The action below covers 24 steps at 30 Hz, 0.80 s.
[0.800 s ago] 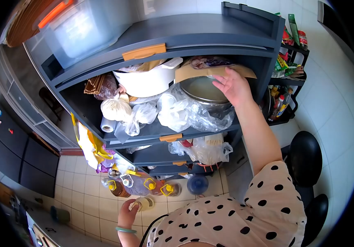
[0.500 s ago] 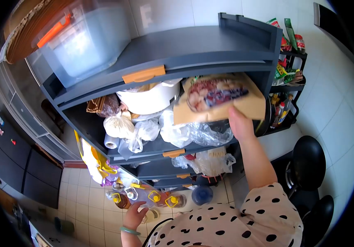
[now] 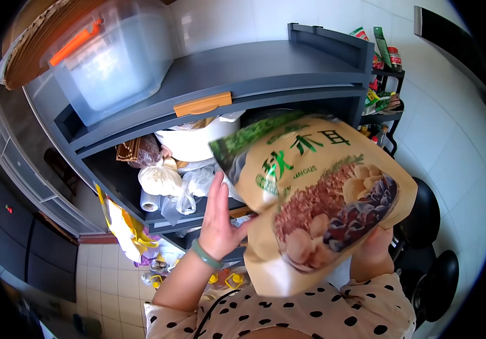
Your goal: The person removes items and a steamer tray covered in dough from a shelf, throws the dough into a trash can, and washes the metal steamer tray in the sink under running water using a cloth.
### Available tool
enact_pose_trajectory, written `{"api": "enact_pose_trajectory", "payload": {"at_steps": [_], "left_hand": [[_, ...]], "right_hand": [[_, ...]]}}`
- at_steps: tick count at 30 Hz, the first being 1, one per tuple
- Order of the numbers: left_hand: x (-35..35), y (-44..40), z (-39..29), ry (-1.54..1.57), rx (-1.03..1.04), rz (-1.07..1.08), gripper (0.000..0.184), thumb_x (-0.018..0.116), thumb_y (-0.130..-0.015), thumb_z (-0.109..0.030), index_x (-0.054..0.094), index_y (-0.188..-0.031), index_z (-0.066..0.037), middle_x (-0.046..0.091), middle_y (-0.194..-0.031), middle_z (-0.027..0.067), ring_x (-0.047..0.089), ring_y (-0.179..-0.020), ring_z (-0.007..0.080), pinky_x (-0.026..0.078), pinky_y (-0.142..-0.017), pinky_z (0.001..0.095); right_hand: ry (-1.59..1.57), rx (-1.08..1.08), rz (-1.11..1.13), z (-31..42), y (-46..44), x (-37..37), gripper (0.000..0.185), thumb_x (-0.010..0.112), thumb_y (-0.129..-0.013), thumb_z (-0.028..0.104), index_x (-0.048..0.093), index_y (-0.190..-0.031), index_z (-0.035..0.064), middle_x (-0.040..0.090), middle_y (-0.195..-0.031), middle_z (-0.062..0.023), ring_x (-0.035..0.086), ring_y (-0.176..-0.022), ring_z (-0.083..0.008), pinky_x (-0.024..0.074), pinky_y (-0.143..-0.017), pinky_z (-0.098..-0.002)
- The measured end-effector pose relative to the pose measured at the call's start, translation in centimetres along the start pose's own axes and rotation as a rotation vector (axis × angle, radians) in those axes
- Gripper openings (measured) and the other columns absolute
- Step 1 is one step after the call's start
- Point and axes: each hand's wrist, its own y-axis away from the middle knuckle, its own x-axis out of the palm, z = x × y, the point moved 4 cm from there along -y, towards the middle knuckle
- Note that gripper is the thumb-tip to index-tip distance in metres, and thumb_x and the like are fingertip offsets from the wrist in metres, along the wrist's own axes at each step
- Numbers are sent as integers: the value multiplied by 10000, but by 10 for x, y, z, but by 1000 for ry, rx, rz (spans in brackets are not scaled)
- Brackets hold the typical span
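A large brown paper food bag, with green lettering and a printed picture of dried fungus, is held up tilted in front of the cabinet. My right hand grips its lower right edge, the fingers partly hidden behind it. My left hand, with a green bangle on the wrist, is raised beside the bag's left edge. Its fingers are stretched out and its thumb points toward the bag; whether they touch I cannot tell. Behind, on the cabinet shelf, are a white appliance and tied plastic bags.
The dark grey cabinet carries a clear plastic box with an orange latch on top. A black rack of seasonings stands to the right, above black pans. Yellow-handled bottles stand on the floor below.
The bag has come out of the shelf toward me, down and to the right, in my right hand. My left hand has risen from low beside the bottles to the bag's left side.
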Motion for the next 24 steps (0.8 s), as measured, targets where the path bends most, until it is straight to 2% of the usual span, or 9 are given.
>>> {"api": "enact_pose_trajectory", "payload": {"at_steps": [3,7,8,11,13,15,17,19,24], "left_hand": [[5,-19,-1,-105,180,-81,788,724,-640,-135,283,-1284,-21,323,-1310,233,360,-1168,442,316,-971,446],[6,-42,-17,-107,302,131,579,677,-630,-110,461,-1160,-18,488,-1178,190,481,-1089,346,386,-900,427],[12,-45,-18,52,280,123,509,661,-628,-97,512,-1111,-30,542,-1114,162,551,-997,292,441,-834,383],[25,-49,-20,97,190,230,541,657,-622,-87,496,-1137,-35,558,-1094,153,586,-911,281,480,-755,338],[34,-49,-12,238,-56,289,423,657,-696,-103,510,-1085,-20,582,-1030,159,602,-829,222,479,-689,279],[52,-40,0,468,-358,316,352,652,-745,-118,517,-1054,-16,598,-991,146,601,-798,162,468,-666,246],[59,-46,-7,826,-447,228,260,622,-802,-111,524,-1021,-10,612,-938,76,558,-803,89,443,-702,225],[64,-44,-7,1066,-473,170,247,609,-808,-82,524,-1028,-7,605,-940,44,540,-828,86,439,-728,232],[65,-48,-13,1212,-533,360,336,597,-807,-49,489,-1123,-7,585,-1002,35,539,-901,111,433,-804,253]], "right_hand": [[0,-9,-34,10,4,4,846,780,-604,196,317,-1289,12,446,-1251,-125,458,-1134,-264,385,-945,-385],[46,-14,-68,25,10,-5,814,771,-612,234,348,-1259,-19,468,-1223,-140,483,-1098,-276,411,-913,-372],[72,-15,-63,28,10,-10,804,765,-619,256,356,-1248,-34,476,-1210,-148,496,-1078,-285,426,-894,-364],[34,53,152,42,-6,-6,734,698,-702,336,355,-1243,-22,449,-1233,-166,459,-1118,-294,393,-926,-383],[-95,-79,324,53,-19,11,661,605,-777,415,361,-1227,-3,418,-1253,-185,407,-1167,-291,339,-967,-404],[258,-307,380,69,-30,22,598,513,-829,459,373,-1203,14,401,-1258,-199,374,-1192,-279,290,-996,-419],[696,-731,141,88,-20,11,542,565,-827,341,366,-1211,13,414,-1233,-212,398,-1168,-279,312,-979,-392],[820,-863,-180,92,-3,-17,534,580,-820,291,358,-1219,13,427,-1226,-191,405,-1164,-266,322,-965,-377],[618,-274,22,54,-11,-41,804,683,-727,271,225,-1336,18,346,-1324,-91,330,-1219,-192,258,-989,-310]]}}
